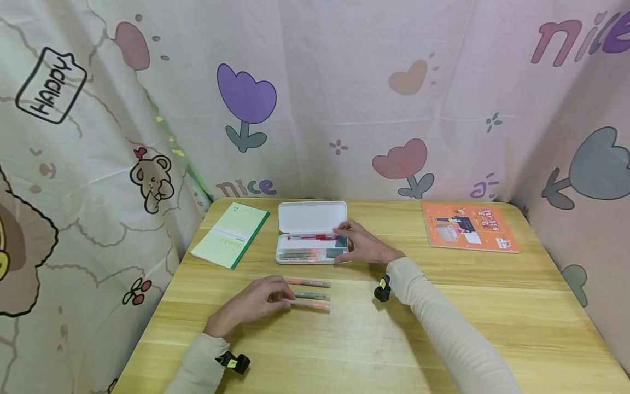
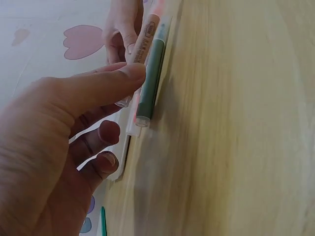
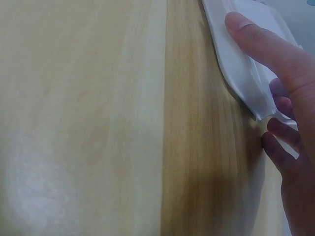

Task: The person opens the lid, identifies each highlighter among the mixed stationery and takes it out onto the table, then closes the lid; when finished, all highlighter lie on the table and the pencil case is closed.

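Note:
My left hand (image 1: 261, 300) pinches the end of a peach-coloured pen (image 2: 146, 39) between thumb and forefinger, its other fingers loosely bent. Beside that pen lies a green pen (image 2: 151, 81), and farther back a third, brownish pen (image 1: 315, 283); the three lie roughly parallel in front of the case. A white pencil case (image 1: 312, 218) stands with its lid up. My right hand (image 1: 366, 244) grips its right end, thumb on the near rim (image 3: 241, 54) and fingers at the far side. Inside the case are a red pen (image 1: 322, 237), several other pens (image 1: 301, 252) and a dark grey-green piece (image 1: 336, 253).
A light green notebook (image 1: 228, 235) lies left of the case. An orange booklet (image 1: 467, 232) is at the table's back right. Printed curtains (image 1: 320, 98) hang right behind the wooden table (image 1: 354, 339) and along both sides.

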Demonstrator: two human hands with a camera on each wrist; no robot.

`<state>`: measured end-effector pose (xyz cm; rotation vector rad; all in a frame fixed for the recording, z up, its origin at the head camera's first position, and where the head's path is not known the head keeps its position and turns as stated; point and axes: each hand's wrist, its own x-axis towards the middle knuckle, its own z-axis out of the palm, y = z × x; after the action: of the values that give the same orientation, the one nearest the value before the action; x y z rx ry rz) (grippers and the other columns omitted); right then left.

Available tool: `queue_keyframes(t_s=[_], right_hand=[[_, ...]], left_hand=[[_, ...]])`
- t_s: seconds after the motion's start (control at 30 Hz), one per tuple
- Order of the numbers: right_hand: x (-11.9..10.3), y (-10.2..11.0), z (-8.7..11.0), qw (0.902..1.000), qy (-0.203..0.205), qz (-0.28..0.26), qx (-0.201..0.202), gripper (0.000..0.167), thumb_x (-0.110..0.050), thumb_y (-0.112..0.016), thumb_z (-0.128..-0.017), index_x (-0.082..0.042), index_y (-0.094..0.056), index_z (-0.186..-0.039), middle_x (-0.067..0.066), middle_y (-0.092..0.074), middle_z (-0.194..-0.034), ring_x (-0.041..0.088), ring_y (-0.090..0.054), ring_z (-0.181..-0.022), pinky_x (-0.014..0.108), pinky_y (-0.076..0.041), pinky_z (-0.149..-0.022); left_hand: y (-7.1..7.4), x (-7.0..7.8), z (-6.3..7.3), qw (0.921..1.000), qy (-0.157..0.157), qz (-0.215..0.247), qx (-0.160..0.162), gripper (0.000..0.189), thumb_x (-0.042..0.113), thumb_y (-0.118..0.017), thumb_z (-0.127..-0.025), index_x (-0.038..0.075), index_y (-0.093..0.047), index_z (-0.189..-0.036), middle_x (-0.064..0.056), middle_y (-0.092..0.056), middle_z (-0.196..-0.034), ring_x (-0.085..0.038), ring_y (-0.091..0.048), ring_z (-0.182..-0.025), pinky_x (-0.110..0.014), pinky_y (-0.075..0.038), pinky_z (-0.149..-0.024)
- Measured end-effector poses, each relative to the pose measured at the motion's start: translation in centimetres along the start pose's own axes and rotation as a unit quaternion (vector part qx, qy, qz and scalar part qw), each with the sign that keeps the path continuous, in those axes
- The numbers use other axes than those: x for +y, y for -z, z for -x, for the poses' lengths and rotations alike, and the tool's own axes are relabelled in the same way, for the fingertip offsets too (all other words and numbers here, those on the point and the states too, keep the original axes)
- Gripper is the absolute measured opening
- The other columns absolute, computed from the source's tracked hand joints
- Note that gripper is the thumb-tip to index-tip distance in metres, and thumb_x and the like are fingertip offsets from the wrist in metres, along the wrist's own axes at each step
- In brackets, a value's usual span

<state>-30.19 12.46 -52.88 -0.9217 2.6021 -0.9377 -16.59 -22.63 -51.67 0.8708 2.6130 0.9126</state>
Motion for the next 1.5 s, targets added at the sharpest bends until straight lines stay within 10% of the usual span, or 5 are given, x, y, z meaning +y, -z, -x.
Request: queue_keyframes(t_s=[0.93, 1.2, 1.5], right_hand=[[0.0, 0.0, 0.0, 1.0, -0.006, 0.004, -0.004, 0.096, -0.05, -0.09, -0.09, -0.007, -0.047, -0.165, 0.011, -0.038, -0.164, 0.03, -0.038, -0.15, 0.053, -0.034, -0.131], [0.1, 0.0, -0.1, 1.0, -0.004, 0.003, -0.002, 0.097, -0.05, -0.09, -0.09, -0.006, -0.047, -0.165, 0.011, -0.04, -0.163, 0.029, -0.039, -0.15, 0.052, -0.036, -0.131], [0.0, 0.0, -0.2, 0.9999, -0.011, -0.002, -0.007, 0.096, -0.047, -0.091, -0.09, -0.007, -0.047, -0.165, 0.011, -0.038, -0.164, 0.03, -0.038, -0.151, 0.053, -0.035, -0.131]], left_hand=[[-0.3, -0.5, 0.5, 0.9997, -0.012, -0.012, -0.015, 0.01, 0.031, -0.081, -0.101, 0.029, -0.08, -0.111, 0.016, -0.068, -0.103, 0.002, -0.058, -0.087, -0.022, -0.054, -0.077], [1.4, -1.7, 0.2, 0.998, 0.017, -0.025, 0.055, 0.024, 0.041, -0.079, -0.101, 0.026, -0.079, -0.12, 0.011, -0.073, -0.119, -0.011, -0.068, -0.107, -0.035, -0.06, -0.092], [5.1, -4.8, -3.3, 0.9928, 0.049, 0.014, 0.109, 0.038, 0.033, -0.078, -0.103, 0.018, -0.073, -0.137, -0.01, -0.061, -0.153, -0.04, -0.057, -0.143, -0.066, -0.047, -0.117]])
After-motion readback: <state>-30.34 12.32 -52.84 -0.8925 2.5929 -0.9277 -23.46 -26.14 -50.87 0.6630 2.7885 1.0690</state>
